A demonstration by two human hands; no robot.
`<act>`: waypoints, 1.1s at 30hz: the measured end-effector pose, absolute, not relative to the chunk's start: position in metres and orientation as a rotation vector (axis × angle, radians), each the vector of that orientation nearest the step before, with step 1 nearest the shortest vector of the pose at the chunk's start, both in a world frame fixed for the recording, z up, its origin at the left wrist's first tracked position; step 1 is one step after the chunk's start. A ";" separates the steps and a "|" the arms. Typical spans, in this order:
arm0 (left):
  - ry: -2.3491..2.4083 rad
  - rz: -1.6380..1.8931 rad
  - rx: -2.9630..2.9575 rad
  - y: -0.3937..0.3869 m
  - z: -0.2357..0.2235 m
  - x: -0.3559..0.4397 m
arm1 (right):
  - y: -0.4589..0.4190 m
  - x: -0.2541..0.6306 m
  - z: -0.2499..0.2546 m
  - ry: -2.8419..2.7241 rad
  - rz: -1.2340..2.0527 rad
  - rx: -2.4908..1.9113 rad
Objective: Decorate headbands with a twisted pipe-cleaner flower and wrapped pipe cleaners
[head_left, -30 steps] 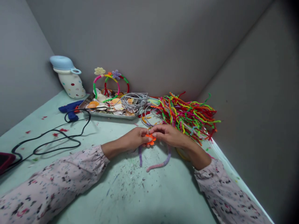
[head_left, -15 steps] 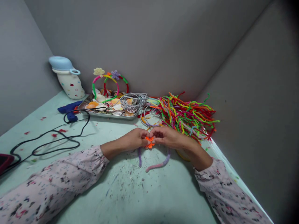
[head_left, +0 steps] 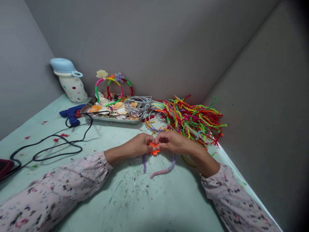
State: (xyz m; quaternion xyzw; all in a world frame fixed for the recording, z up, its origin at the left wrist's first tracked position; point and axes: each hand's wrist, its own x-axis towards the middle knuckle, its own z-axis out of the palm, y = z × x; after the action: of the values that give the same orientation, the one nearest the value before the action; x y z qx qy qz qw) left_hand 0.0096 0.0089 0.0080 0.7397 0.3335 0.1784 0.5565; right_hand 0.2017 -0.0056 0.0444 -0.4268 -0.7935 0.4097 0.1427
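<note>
Between my two hands is a small orange pipe-cleaner flower (head_left: pixel 154 151), pinched from both sides. My left hand (head_left: pixel 142 144) is closed on its left petals, thumb and fingertips together. My right hand (head_left: pixel 172 141) grips the right side the same way, and the fingers partly cover the flower. Below the hands, a purple and pink pipe-cleaner strip (head_left: pixel 162 173) curves on the table, its upper part hidden by my right hand. A short purple end (head_left: pixel 144 163) shows under my left hand.
A metal tray (head_left: pixel 113 120) with shells carries two decorated headbands (head_left: pixel 121 88) and coiled grey wire (head_left: pixel 138 104). Many pipe cleaners (head_left: pixel 193 119) lie heaped at the right. At left are a blue glue gun (head_left: pixel 72 113), a black cord (head_left: pixel 58 145) and a white bottle (head_left: pixel 72 87).
Both hands stay almost in place, still pinching the orange flower. The flower has shifted very slightly downward and its petals have turned a little between the fingers.
</note>
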 end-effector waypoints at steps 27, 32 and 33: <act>0.926 0.897 1.333 0.007 0.015 0.017 | 0.007 0.199 0.019 -1.571 1.462 -1.226; 0.949 0.982 1.344 0.009 0.016 0.015 | -0.001 0.189 0.028 -1.626 1.352 -1.214; 0.950 0.994 1.352 0.009 0.017 0.015 | -0.002 0.189 0.030 -1.638 1.312 -1.213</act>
State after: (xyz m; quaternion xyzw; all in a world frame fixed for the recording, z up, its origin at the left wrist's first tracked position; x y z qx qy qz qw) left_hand 0.0147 0.0090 0.0166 0.5761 0.4048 0.4234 0.5700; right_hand 0.1885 -0.0019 0.0297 -0.4685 -0.6327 0.5070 0.3511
